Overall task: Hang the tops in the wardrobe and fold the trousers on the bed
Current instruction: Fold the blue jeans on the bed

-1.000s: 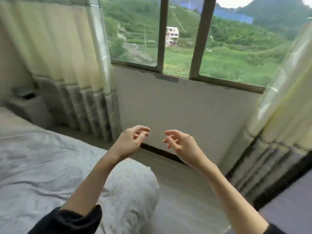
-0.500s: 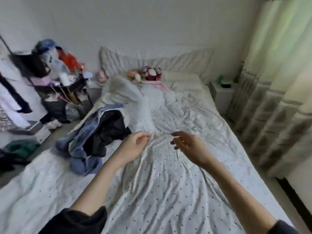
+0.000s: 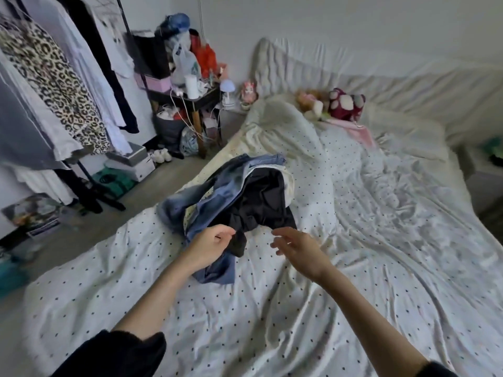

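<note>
— And we're in a bedroom, clearly: a wide bed (image 3: 353,240) under a rumpled dotted sheet, soft toys (image 3: 343,103) up by the pillows.

— Lived-in, too. An open clothes rail (image 3: 89,170) on the left carries hung garments, with a cluttered side table (image 3: 190,96) beside the bed.

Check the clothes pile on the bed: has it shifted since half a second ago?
Cannot tell. The camera swung left, so the clothes pile sits elsewhere in frame, yet it lies at the same bed edge, below the rumpled quilt.

Bare sheet (image 3: 340,308) right of clothes pile (image 3: 239,197)
</note>
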{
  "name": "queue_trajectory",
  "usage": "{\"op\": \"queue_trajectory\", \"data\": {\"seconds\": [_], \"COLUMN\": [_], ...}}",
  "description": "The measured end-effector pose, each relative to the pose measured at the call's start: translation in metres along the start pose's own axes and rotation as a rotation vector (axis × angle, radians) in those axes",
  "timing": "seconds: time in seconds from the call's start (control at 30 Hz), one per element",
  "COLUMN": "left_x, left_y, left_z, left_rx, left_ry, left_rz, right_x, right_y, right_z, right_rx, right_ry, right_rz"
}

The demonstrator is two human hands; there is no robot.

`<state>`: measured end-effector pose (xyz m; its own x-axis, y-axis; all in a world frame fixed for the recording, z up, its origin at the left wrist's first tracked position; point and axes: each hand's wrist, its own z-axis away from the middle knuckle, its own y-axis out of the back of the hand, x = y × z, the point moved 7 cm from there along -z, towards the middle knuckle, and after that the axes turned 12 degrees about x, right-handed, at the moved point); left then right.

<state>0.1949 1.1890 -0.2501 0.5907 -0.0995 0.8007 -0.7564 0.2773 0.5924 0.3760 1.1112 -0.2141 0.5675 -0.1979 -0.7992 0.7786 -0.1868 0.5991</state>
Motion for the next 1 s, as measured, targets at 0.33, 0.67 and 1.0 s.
{"op": "queue_trajectory", "data": {"seconds": [0.33,0.67,1.0], "left_x": [-0.122,-0.137,-0.038], "left_y": [0.019,-0.024,-0.041], "left_z": [-0.243,-0.294,-0.166], "left_rx": [0.133,0.179,-0.540], "left_ry": [0.136,-0.056,-0.540], "left_rz": [-0.159,-0.218,-0.306], "right_x": [0.009,0.072,0.090], "right_y": [-0.106,-0.131,-0.104], "right_z": [-0.185,-0.252,-0.253], "right_rx": [0.031,0.115,0.361], "right_ry": [-0.195,-0.310,-0.892], "right_rz": [-0.038,0.013,-0.560]}}
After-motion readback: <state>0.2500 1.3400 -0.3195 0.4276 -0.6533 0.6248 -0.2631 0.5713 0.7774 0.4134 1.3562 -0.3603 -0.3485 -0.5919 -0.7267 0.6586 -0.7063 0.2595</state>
